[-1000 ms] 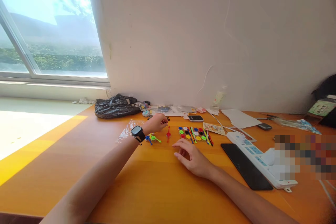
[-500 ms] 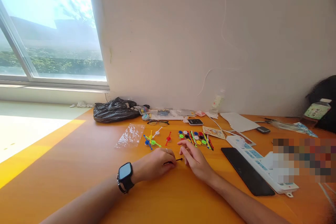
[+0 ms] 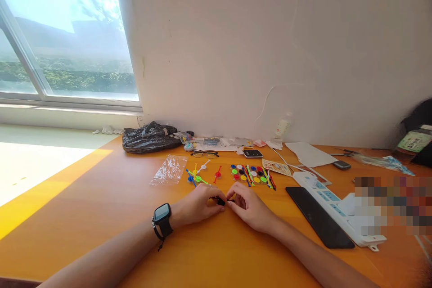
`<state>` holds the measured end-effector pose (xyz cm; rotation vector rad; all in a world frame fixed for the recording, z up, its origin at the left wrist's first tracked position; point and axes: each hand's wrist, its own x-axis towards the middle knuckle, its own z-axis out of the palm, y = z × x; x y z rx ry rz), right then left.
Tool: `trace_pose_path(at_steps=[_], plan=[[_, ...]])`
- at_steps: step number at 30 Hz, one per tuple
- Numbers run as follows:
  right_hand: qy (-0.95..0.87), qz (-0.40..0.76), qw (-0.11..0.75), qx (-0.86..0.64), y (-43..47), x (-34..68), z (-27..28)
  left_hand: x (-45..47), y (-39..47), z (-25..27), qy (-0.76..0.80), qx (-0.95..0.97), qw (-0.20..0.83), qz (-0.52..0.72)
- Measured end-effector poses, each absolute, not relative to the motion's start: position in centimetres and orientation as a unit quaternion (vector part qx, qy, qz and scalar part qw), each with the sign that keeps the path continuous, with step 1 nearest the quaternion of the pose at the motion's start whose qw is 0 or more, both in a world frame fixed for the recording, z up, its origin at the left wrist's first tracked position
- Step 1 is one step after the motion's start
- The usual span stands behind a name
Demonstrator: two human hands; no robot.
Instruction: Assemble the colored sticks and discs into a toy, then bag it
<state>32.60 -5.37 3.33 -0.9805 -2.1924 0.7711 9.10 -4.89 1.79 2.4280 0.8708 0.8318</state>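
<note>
Over the orange table, my left hand [image 3: 201,201] pinches a small black arrow spinner [image 3: 220,201], its fingers covering part of it. From the other side, my right hand [image 3: 250,206] closes its thumb and index finger on the spinner's arrow tip. Just beyond my hands lie assembled spinners in several colours, among them a red spinner [image 3: 218,174], a white spinner [image 3: 203,167] and a green spinner [image 3: 199,179]. Farther right are rows of round coloured bases [image 3: 243,177] with loose coloured arrows [image 3: 269,179] beside them.
A clear plastic bag [image 3: 169,170] lies left of the spinners. Behind are a black bag [image 3: 151,137], glasses [image 3: 204,154] and a small black device [image 3: 252,154]. To the right, a black phone [image 3: 319,217] sits beside a white power strip [image 3: 337,209].
My right hand has moved left and its spread fingers have closed on the arrow's tip. The black spinner shows more between my hands, with my left hand still holding it.
</note>
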Motion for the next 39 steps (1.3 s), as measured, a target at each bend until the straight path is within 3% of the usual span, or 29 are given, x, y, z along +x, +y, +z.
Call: trace_pose_path(at_steps=[16,39], plan=[[-0.777,0.385,0.331,-0.372,-5.5,31.8,3.3,8.1,-5.3,3.5,0.333,0.89,0.133,0.281],[-0.808,0.319,0.306,-0.388,-5.8,31.5,3.4,8.1,-4.7,2.7,0.322,0.913,-0.005,0.248]])
